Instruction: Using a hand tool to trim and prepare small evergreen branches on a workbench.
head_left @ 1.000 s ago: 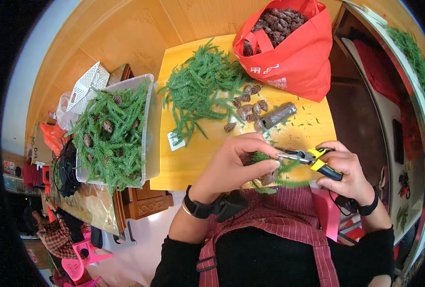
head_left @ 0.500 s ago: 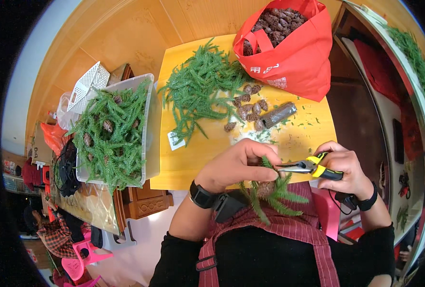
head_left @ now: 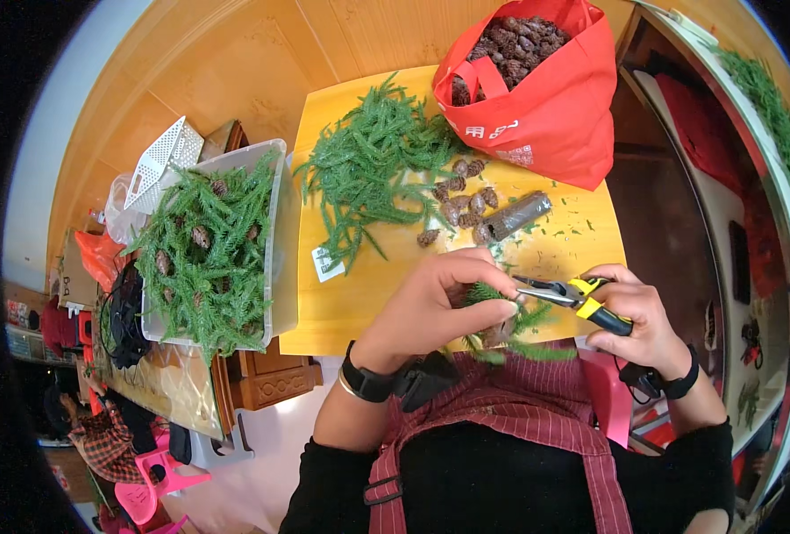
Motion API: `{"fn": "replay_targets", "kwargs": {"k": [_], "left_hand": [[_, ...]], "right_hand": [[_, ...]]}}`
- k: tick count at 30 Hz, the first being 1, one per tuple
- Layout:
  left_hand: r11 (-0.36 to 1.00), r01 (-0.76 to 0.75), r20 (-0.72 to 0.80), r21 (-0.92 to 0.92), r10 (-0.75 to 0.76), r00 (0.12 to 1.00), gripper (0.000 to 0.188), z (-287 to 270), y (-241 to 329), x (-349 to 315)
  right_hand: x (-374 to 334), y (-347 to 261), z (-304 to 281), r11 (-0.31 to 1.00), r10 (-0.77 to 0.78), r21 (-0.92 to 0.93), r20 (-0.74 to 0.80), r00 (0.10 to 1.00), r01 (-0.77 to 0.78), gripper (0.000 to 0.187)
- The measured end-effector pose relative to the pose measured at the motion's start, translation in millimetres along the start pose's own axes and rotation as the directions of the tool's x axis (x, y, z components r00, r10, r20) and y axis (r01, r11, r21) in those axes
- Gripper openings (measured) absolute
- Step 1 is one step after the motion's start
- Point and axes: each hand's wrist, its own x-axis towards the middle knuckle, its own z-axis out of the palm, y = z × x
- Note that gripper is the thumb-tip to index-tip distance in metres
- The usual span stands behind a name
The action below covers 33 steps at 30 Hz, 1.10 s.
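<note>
Green needle-leaved sprig point(head_left: 535, 319), newly swung upward, sits pinched in the left hand point(head_left: 439, 307); the right hand point(head_left: 633, 311) grips yellow-and-black metal pliers point(head_left: 603, 313), work continuing.

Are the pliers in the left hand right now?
No, the right hand grips the pliers, while the left hand holds a green sprig.

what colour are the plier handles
Yellow and black; the plier handles in the right hand show best in the head view.
</note>
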Motion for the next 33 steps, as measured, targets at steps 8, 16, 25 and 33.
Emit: {"fn": "replay_targets", "kwargs": {"k": [8,16,25,33], "left_hand": [[0.922,0.185,0.212,-0.34,-0.117,0.97,0.015,0.9,-5.9,-0.6],[0.881,0.184,0.175,-0.436,-0.117,0.978,0.013,6.8,-7.9,0.1],[0.848,-0.244,-0.182,0.471,0.364,0.913,0.015,16.4,0.1,-0.9],[0.87,-0.234,-0.196,0.433,0.344,0.918,0.015,13.0,-4.4,-1.4]], "right_hand": [[0.0,3.6,0.6,0.999,-0.021,0.049,0.03,0.999,0.019,0.029],[-2.4,2.5,-0.9,0.996,-0.079,-0.043,-0.032,0.996,0.077,0.027],[-6.0,-7.6,-0.2,0.989,0.074,-0.123,-0.038,0.997,-0.078,0.031],[-5.6,-1.2,2.1,0.997,0.021,-0.078,-0.092,0.995,-0.029,0.04]]}}
